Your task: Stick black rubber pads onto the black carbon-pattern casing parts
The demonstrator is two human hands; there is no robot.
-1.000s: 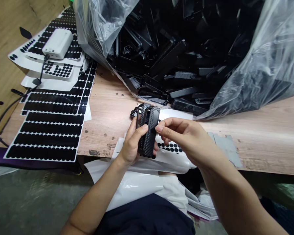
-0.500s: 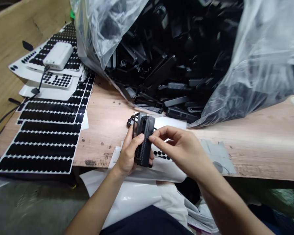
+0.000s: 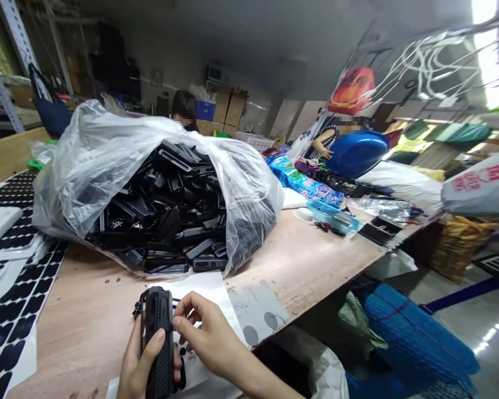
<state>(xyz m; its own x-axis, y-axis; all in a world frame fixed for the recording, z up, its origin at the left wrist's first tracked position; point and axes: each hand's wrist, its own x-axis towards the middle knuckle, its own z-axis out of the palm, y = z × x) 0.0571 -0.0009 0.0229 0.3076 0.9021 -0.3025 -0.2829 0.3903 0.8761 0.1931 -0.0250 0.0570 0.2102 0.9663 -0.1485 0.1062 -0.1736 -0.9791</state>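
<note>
Black case (image 3: 159, 332) stays clasped in your left hand (image 3: 135, 368), right hand (image 3: 210, 335) pinching its edge, near the bag (image 3: 87, 149); only your view lifted.

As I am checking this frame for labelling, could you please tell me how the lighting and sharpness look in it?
Head view: the ceiling light blows out at top right, the plastic bag carries white sheen, the far room is dim and soft; the black case in the left hand is sharp, though cropped below.
</note>
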